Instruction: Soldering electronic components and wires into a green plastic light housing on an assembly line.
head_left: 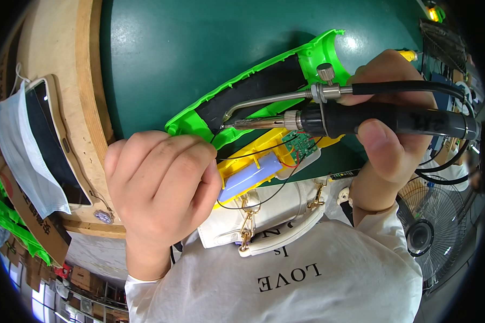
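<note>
My right hand [385,153] grips a soldering iron [350,119] with a thin metal solder-feed tube [269,99] clamped alongside it. The iron's tip points left, over the left end of a green plastic half-shell [320,56] lined with black. My left hand [164,185] is closed beside that end, close to the tip; what its fingers pinch is hidden. A yellow plastic half-shell [261,144] lies below the green one and holds a blue cylindrical battery [251,176] and a small green circuit board [300,145]. Thin black wires run from the board toward my left hand.
A green tabletop [161,59] lies under the parts, edged by a wooden rail [91,64]. Left of it are a tablet-like device [54,140] and a pale blue face mask [27,151]. A white handbag [264,212] is against my body. A fan [421,237] stands right.
</note>
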{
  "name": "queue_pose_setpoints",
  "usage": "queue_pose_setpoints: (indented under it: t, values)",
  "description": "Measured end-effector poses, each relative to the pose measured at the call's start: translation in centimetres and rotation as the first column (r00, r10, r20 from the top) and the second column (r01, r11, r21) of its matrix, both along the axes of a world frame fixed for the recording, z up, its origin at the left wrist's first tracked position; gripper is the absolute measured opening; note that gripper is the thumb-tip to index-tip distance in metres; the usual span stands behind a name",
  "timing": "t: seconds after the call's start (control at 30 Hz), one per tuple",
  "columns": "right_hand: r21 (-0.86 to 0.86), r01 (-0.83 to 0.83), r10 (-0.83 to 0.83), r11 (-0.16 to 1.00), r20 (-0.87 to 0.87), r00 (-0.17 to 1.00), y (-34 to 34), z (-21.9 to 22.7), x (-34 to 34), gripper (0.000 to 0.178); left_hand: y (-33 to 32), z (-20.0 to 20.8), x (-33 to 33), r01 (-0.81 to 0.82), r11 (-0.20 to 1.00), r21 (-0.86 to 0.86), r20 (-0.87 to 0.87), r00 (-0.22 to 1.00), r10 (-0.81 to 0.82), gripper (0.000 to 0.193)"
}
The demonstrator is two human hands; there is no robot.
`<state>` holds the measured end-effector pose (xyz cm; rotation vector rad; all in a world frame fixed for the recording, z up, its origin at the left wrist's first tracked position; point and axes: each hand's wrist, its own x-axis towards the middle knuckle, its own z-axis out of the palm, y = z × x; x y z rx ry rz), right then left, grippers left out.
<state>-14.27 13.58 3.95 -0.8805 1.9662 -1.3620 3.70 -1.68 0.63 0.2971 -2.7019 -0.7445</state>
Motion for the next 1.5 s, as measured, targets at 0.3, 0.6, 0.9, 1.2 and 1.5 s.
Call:
queue_pose_setpoints:
  t: [0.3, 0.6, 0.9, 1.2, 1.5]
  values:
    - [-0.109, -0.117, 0.087, 0.987, -0.25, 0.964, 2.1, -1.5, -1.7, 0.034, 0.1, -0.1, -0.1, 0.002, 1.0, -0.013, -0.015, 1.0, -0.002, 0.021]
    - [-0.091, -0.094, 0.073, 0.991, -0.214, 0.974, 2.6, -0.6, -1.7, 0.042, 0.0, -0.2, 0.0, 0.001, 1.0, -0.009, -0.018, 1.0, -0.001, 0.021]
    - [-0.151, 0.032, -0.063, 0.988, -0.202, 0.977, 4.0, -0.9, -2.4, 0.047, 0.0, -0.1, 0.1, 0.008, 1.0, -0.009, -0.013, 1.0, -0.008, 0.021]
    - [-0.112, 0.009, -0.029, 0.994, -0.176, 0.984, 4.3, -0.7, -2.5, 0.046, 0.1, -0.1, 0.0, 0.008, 1.0, -0.014, -0.035, 0.999, -0.009, 0.022]
    - [-0.273, 0.443, -0.485, 0.854, -0.108, 0.868, 2.3, -0.5, -1.6, 0.041, -0.2, 0.6, 0.0, 0.022, 1.0, 0.01, -0.022, 1.0, -0.022, 0.022]
